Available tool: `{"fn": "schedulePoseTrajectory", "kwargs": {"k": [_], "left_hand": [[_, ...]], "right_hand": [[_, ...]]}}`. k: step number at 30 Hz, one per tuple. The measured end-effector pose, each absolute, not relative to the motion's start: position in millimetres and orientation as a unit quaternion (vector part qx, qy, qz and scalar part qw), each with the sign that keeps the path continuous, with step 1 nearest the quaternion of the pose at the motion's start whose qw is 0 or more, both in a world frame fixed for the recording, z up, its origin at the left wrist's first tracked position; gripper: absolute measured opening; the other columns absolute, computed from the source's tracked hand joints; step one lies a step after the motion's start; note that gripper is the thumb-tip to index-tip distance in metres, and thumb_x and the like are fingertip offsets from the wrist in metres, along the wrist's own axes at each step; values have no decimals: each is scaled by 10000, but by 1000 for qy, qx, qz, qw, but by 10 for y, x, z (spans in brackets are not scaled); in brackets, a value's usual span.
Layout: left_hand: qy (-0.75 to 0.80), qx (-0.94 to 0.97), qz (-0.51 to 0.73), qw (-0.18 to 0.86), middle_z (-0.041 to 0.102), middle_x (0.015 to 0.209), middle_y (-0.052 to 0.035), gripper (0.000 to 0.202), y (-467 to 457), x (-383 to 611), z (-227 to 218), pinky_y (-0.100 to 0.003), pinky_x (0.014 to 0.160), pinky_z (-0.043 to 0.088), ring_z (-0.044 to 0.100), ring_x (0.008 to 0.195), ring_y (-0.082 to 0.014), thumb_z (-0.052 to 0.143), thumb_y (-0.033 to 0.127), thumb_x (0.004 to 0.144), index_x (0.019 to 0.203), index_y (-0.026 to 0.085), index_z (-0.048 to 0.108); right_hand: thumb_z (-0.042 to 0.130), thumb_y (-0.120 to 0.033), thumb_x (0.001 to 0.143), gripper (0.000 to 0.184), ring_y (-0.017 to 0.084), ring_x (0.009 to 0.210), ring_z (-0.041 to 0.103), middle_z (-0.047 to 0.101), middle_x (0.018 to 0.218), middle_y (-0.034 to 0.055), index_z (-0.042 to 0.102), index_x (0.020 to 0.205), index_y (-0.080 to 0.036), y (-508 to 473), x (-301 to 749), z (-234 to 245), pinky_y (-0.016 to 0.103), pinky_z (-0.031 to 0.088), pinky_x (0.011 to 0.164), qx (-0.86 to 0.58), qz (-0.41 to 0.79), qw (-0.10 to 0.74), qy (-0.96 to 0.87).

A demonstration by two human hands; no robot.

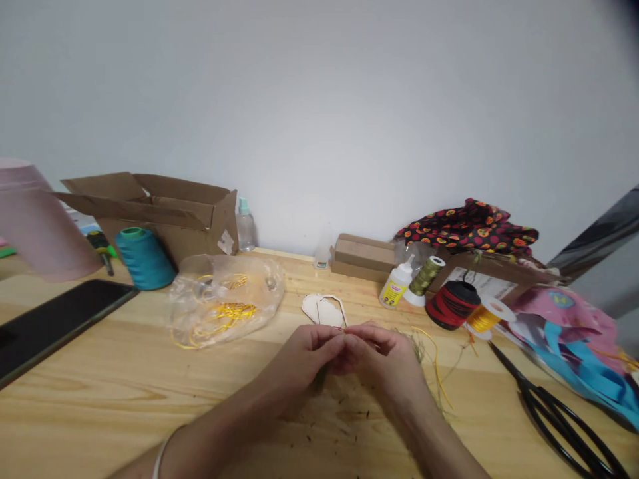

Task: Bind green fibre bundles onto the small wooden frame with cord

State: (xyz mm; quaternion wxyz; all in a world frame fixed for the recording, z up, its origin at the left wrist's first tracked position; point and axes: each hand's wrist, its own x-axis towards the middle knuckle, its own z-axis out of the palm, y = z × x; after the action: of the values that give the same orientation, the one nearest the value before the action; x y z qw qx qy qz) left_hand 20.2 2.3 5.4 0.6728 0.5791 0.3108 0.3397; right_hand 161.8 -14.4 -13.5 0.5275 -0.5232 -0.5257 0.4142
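My left hand (pixel 314 351) and my right hand (pixel 387 356) meet over the table, thumbs and fingertips pinched together. Between the fingertips is a thin reddish-brown cord (pixel 343 310); most of what they grip is hidden by the fingers. Part of the cord rises beyond them toward a flat white piece (pixel 312 307) lying just past my fingertips. Something dark green shows dimly below my left palm. Beside my right hand lie loose olive threads (pixel 418 347) and a yellow cord (pixel 437 359).
Left are a phone (pixel 64 316), a teal thread cone (pixel 144 261), a plastic bag of yellow cord (pixel 227 309) and an open cardboard box (pixel 164 213). Right are a glue bottle (pixel 397 287), thread spools (pixel 453 304), blue ribbon (pixel 584 366) and black scissors (pixel 554 412). Dark scraps dot the table.
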Motion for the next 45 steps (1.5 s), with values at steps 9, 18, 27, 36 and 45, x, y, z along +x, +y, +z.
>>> {"fn": "schedulePoseTrajectory", "kwargs": {"k": [9,18,27,36,45], "left_hand": [[318,555,328,695,466,483,31,307,36,187,-7,-195,469,275,387,460,-74,480,349,759,559,132,563],[348,637,333,602,483,552,35,231,-12,209,86,-197,463,261,364,494,-79,520,338,724,713,125,609],[339,739,339,473,633,749,-11,268,-16,195,127,-228,617,365,504,682,-162,424,322,786,805,173,645],[366,683,336,536,494,558,39,248,18,166,89,-198,521,297,403,541,-108,443,327,771,704,160,615],[302,589,341,667,307,459,71,293,44,164,52,-211,417,131,213,424,-63,502,392,737,594,138,537]], "right_hand": [[626,-258,676,111,152,651,555,590,618,13,696,675,-171,-184,1598,-74,304,421,659,-452,501,546,-495],[667,-241,614,81,127,571,517,559,587,-4,690,627,-165,-169,1543,-124,252,395,544,-493,451,583,-462],[652,-257,630,107,151,645,538,591,637,16,670,615,-153,-182,1520,-127,286,412,633,-465,496,596,-427],[605,-331,673,181,119,518,485,519,502,-18,657,682,-158,-182,1526,-79,228,381,492,-484,483,595,-422],[585,-307,673,273,75,461,393,560,613,-12,637,916,-193,-188,1567,4,206,319,439,-423,526,545,-497]]}}
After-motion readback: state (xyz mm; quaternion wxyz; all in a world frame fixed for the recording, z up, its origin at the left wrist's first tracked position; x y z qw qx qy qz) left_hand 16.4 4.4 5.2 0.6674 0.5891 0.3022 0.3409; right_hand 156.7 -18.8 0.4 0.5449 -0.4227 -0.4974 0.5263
